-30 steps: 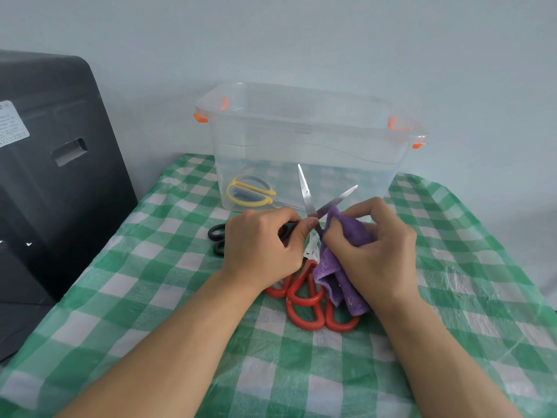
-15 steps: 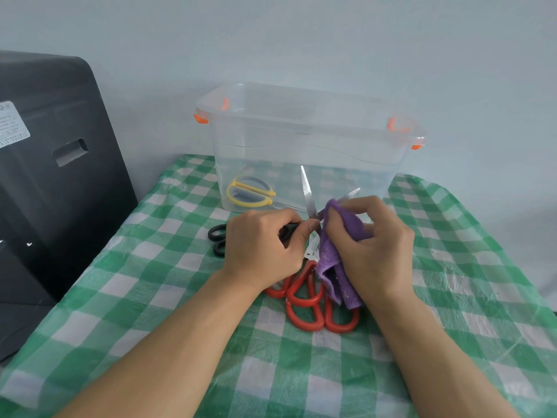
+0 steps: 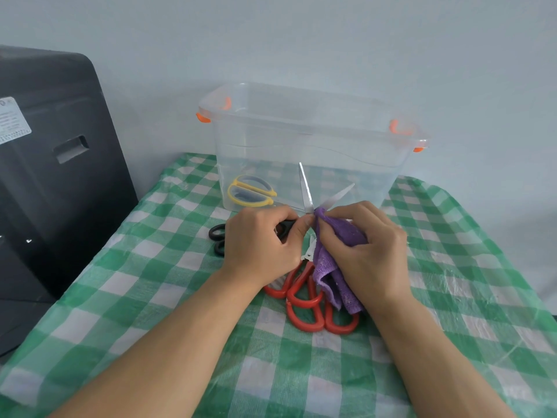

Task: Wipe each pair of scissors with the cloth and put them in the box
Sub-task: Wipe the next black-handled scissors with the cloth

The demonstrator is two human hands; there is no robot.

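Note:
My left hand [image 3: 261,240] grips the black-handled scissors [image 3: 306,188] near the pivot; their blades stand spread apart, pointing up toward the box. My right hand [image 3: 367,251] pinches the purple cloth [image 3: 330,267] around the base of the right blade. Two red-handled scissors [image 3: 307,306] lie on the tablecloth under my hands, partly hidden. A yellow-handled pair [image 3: 250,191] lies inside the clear plastic box [image 3: 316,128] at its left end.
The box with orange latches stands at the back of the green checked tablecloth [image 3: 150,297], close to the wall. A large black case [image 3: 51,164] stands left of the table. Another black handle loop [image 3: 217,239] shows left of my left hand.
My right hand has slid the cloth down the right blade toward the pivot, so more of that blade shows again. My left hand has stayed in place.

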